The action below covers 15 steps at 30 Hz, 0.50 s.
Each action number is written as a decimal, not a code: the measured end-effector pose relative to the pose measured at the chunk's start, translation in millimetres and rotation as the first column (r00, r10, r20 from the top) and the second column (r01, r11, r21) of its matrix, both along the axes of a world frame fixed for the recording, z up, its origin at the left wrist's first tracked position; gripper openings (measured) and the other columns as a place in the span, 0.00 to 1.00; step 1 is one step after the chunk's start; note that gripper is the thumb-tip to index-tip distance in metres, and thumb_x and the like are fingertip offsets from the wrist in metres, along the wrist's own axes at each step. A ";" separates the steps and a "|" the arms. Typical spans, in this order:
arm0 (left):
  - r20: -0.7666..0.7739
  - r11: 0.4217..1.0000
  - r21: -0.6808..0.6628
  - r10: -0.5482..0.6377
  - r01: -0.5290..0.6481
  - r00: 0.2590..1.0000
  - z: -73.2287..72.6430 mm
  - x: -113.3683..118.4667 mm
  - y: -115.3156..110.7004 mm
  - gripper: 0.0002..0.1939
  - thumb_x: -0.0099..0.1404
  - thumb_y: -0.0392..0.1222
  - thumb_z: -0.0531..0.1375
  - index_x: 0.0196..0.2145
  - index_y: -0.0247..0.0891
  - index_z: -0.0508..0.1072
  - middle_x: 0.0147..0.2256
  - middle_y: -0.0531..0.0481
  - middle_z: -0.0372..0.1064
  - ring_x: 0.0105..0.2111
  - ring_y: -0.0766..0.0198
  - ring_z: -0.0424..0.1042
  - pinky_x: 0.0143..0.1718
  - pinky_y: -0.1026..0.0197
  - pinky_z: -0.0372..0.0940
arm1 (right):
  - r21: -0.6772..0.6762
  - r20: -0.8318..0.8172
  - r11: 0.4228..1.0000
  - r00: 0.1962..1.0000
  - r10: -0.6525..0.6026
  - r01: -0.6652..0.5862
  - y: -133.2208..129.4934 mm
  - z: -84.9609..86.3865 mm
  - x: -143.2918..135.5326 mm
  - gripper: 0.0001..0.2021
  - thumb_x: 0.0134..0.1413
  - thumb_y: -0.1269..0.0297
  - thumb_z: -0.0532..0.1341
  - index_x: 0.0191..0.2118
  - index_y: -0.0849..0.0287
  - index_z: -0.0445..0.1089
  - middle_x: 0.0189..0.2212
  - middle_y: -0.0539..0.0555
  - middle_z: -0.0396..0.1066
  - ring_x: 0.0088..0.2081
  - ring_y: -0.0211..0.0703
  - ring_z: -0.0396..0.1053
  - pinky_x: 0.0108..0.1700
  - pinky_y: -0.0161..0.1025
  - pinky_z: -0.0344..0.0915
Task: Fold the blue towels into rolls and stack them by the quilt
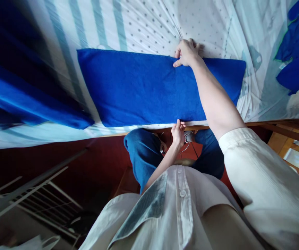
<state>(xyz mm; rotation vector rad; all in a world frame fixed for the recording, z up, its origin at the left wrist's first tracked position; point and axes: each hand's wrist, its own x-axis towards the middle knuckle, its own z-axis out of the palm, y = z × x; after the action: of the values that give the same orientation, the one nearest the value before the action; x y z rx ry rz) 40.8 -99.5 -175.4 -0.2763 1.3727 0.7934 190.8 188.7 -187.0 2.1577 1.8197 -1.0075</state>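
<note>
A blue towel (pixel 139 88) with stitched edges lies spread as a long rectangle along the near side of the bed. My right hand (pixel 187 53) reaches across to its far edge, thumb and index finger closed on the cloth. The other fingers of that hand rest against the dotted sheet, where creases run toward them. At the near edge, by the bed's rim, my left hand (pixel 178 133) has its fingers bent around the towel's border; its thumb is partly hidden. A faint crease crosses the towel between the two hands.
The bed sheet (pixel 149 21) is striped and dotted. More blue cloth (pixel 30 93) lies at the left, and a blue garment with green trim (pixel 295 52) at the right. A white metal rack (pixel 48 201) stands lower left, wooden slats (pixel 282 146) lower right.
</note>
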 end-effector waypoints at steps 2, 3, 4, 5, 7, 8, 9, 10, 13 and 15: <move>-0.017 0.999 0.013 -0.032 0.032 0.999 -0.6 -2.1 -3.9 0.13 0.63 0.47 0.69 0.29 0.37 0.73 0.28 0.51 0.75 0.30 0.69 0.73 0.40 0.63 0.64 | 0.013 0.011 1.000 1.000 -0.004 0.004 -1.1 2.1 -0.8 0.14 0.47 0.63 0.77 0.37 0.62 0.78 0.54 0.57 0.72 0.67 0.58 0.53 0.70 0.69 0.40; -0.021 0.999 0.019 -0.046 0.046 0.999 -0.5 -2.8 -5.1 0.13 0.63 0.47 0.70 0.29 0.36 0.74 0.29 0.50 0.77 0.32 0.67 0.74 0.42 0.62 0.65 | 0.023 0.019 1.000 1.000 -0.005 0.004 -2.6 3.3 -1.6 0.14 0.47 0.63 0.77 0.37 0.61 0.77 0.55 0.57 0.72 0.67 0.59 0.53 0.70 0.70 0.40; -0.026 0.998 0.028 -0.060 0.060 0.998 0.0 -3.4 -5.6 0.13 0.62 0.47 0.70 0.29 0.36 0.74 0.30 0.48 0.78 0.33 0.66 0.75 0.44 0.61 0.65 | 0.038 0.028 0.999 1.000 -0.007 0.006 -5.0 4.3 -2.8 0.13 0.47 0.64 0.77 0.37 0.61 0.77 0.56 0.58 0.71 0.67 0.61 0.54 0.70 0.71 0.40; -0.031 0.997 0.038 -0.072 0.073 0.997 1.1 -4.0 -5.6 0.13 0.61 0.47 0.71 0.29 0.35 0.75 0.31 0.47 0.79 0.35 0.65 0.76 0.45 0.60 0.65 | 0.063 0.037 0.998 0.999 -0.012 0.010 -8.1 4.9 -4.5 0.14 0.46 0.64 0.77 0.38 0.60 0.77 0.58 0.59 0.71 0.68 0.62 0.54 0.70 0.72 0.41; -0.045 0.994 0.065 -0.086 0.089 0.995 5.4 -5.5 -4.9 0.14 0.59 0.47 0.72 0.28 0.35 0.74 0.32 0.45 0.80 0.38 0.62 0.77 0.48 0.59 0.65 | 0.138 0.042 0.990 0.999 -0.032 0.026 -16.8 4.6 -9.1 0.16 0.47 0.62 0.77 0.40 0.58 0.76 0.60 0.61 0.68 0.68 0.65 0.54 0.69 0.74 0.42; -0.051 0.993 0.080 -0.088 0.092 0.995 8.6 -6.7 -4.9 0.15 0.58 0.47 0.72 0.27 0.36 0.74 0.33 0.45 0.80 0.40 0.61 0.78 0.49 0.58 0.64 | 0.178 0.032 0.983 0.999 -0.043 0.036 -22.1 3.9 -11.8 0.17 0.47 0.59 0.77 0.41 0.58 0.75 0.61 0.63 0.68 0.68 0.67 0.53 0.68 0.75 0.43; -0.056 0.991 0.098 -0.089 0.094 0.994 12.5 -8.5 -5.3 0.15 0.58 0.47 0.73 0.27 0.36 0.73 0.33 0.44 0.80 0.41 0.60 0.78 0.49 0.58 0.64 | 0.214 0.013 0.976 0.999 -0.052 0.048 -27.8 3.1 -14.5 0.19 0.47 0.55 0.76 0.42 0.57 0.75 0.61 0.64 0.68 0.68 0.68 0.53 0.68 0.76 0.43; -0.058 0.988 0.118 -0.091 0.097 0.994 16.9 -10.9 -6.4 0.16 0.57 0.48 0.73 0.26 0.36 0.73 0.34 0.44 0.81 0.43 0.59 0.78 0.50 0.58 0.64 | 0.240 -0.014 0.969 0.998 -0.060 0.061 -33.7 2.7 -16.9 0.20 0.48 0.52 0.75 0.43 0.57 0.74 0.59 0.65 0.69 0.67 0.69 0.54 0.67 0.77 0.44; -0.061 0.977 0.179 -0.109 0.119 0.992 31.5 -23.7 -14.9 0.17 0.54 0.49 0.74 0.27 0.36 0.74 0.35 0.44 0.81 0.44 0.58 0.78 0.49 0.58 0.65 | 0.246 -0.096 0.961 0.990 -0.103 0.124 -51.5 8.4 -19.3 0.19 0.51 0.51 0.73 0.43 0.56 0.74 0.51 0.64 0.73 0.62 0.64 0.63 0.66 0.72 0.50; -0.071 0.966 0.212 -0.136 0.148 0.988 41.7 -36.3 -24.2 0.18 0.52 0.50 0.75 0.28 0.36 0.74 0.34 0.44 0.81 0.42 0.59 0.78 0.47 0.59 0.65 | 0.229 -0.148 0.957 0.978 -0.149 0.180 -62.8 22.0 -15.4 0.15 0.52 0.55 0.73 0.40 0.56 0.74 0.47 0.62 0.76 0.57 0.60 0.69 0.64 0.66 0.58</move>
<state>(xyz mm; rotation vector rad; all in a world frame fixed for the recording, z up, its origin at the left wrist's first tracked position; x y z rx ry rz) 4.5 -123.7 -133.7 0.0149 1.3291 0.8277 175.4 125.9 -165.0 2.4768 1.9355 -1.0284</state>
